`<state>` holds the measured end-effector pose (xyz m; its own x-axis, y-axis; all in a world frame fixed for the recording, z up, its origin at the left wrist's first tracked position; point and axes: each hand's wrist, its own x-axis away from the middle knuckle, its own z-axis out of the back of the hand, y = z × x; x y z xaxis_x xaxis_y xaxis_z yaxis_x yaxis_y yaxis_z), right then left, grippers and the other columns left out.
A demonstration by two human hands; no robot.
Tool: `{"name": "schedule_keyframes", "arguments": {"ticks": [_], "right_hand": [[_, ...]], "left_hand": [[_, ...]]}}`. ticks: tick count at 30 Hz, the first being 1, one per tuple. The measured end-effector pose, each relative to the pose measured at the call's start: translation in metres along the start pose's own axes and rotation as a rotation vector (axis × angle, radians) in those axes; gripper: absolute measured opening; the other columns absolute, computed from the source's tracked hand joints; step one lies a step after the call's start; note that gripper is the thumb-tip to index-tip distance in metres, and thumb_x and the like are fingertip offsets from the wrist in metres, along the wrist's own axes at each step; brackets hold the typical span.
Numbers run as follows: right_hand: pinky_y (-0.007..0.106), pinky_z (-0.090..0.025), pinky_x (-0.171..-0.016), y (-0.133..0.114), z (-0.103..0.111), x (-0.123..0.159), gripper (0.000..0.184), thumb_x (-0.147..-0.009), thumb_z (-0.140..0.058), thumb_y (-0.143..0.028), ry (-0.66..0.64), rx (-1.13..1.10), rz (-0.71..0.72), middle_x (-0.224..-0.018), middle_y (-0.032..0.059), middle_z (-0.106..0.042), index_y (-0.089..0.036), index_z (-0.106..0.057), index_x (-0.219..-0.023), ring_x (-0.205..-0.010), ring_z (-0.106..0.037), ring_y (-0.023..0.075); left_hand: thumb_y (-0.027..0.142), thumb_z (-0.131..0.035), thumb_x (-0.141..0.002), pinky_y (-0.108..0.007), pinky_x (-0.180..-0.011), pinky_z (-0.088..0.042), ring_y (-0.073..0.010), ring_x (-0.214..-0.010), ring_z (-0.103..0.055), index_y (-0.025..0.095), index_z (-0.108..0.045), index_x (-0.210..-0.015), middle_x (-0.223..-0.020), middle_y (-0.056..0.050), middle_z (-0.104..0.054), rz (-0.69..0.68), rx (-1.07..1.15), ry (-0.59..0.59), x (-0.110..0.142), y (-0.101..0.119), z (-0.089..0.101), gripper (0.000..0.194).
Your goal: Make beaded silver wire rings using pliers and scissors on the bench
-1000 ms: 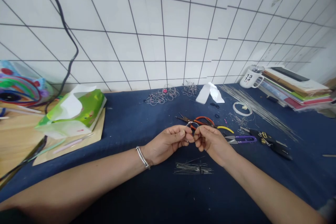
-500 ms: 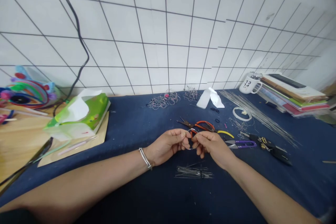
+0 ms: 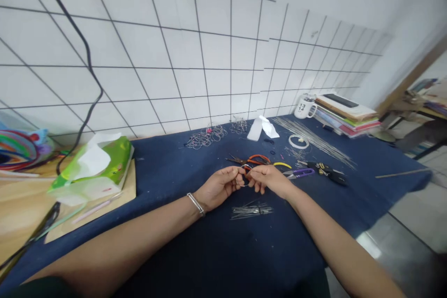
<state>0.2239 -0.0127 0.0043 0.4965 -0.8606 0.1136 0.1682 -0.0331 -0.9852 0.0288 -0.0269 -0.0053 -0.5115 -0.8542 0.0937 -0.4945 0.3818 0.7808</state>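
Note:
Between both hands is a thin wire ring (image 3: pixel 245 165), held above the dark blue cloth. My left hand (image 3: pixel 223 184) pinches its left side between thumb and fingers. On the opposite side my right hand (image 3: pixel 270 178) is closed on the same ring, its fingertips partly hiding it. Just behind the hands lie orange-handled pliers (image 3: pixel 259 159) and a tool with a yellow handle (image 3: pixel 282 165), partly covered by my right hand. A bundle of short straight wires (image 3: pixel 251 211) rests on the cloth in front of the hands.
Right of my hands lie purple-handled snips (image 3: pixel 304 172) and a black-handled tool (image 3: pixel 328 173). Farther back are tangled wire loops (image 3: pixel 206 137), a white coil (image 3: pixel 298 141), long wires (image 3: pixel 317 144), a mug (image 3: pixel 304 107) and stacked books (image 3: pixel 347 114). A green tissue pack (image 3: pixel 117 160) sits left.
The view has turned to the right, bringing the table's right edge and the floor into sight. Both hands keep hold of the wire ring, with little change in their grip.

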Motion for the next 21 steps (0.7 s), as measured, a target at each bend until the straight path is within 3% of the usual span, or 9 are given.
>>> {"name": "schedule_keyframes", "arguments": {"ticks": [13,21], "right_hand": [[0.014,-0.029,-0.034,0.01,-0.017,0.014,0.03,-0.078,-0.048,-0.041,0.197,0.164,0.066,-0.068,0.003,-0.064,-0.015,-0.061,-0.083,-0.041,-0.047,0.0046],[0.017,-0.035,-0.041,0.013,-0.023,0.01,0.031,-0.081,-0.044,-0.043,0.343,0.347,0.17,-0.063,-0.0012,-0.059,-0.017,-0.058,-0.091,-0.041,-0.045,0.0057]], "left_hand": [[0.031,-0.058,-0.075,-0.02,-0.054,-0.043,-0.0082,-0.057,-0.053,0.011,-0.06,-0.089,-0.067,-0.004,-0.058,-0.04,-0.226,0.041,0.004,-0.003,0.001,0.025],[0.033,-0.057,-0.076,-0.019,-0.053,-0.043,-0.0074,-0.053,-0.051,0.012,-0.059,-0.088,-0.064,-0.002,-0.057,-0.016,-0.346,-0.017,0.002,-0.003,0.0,0.024]]}}
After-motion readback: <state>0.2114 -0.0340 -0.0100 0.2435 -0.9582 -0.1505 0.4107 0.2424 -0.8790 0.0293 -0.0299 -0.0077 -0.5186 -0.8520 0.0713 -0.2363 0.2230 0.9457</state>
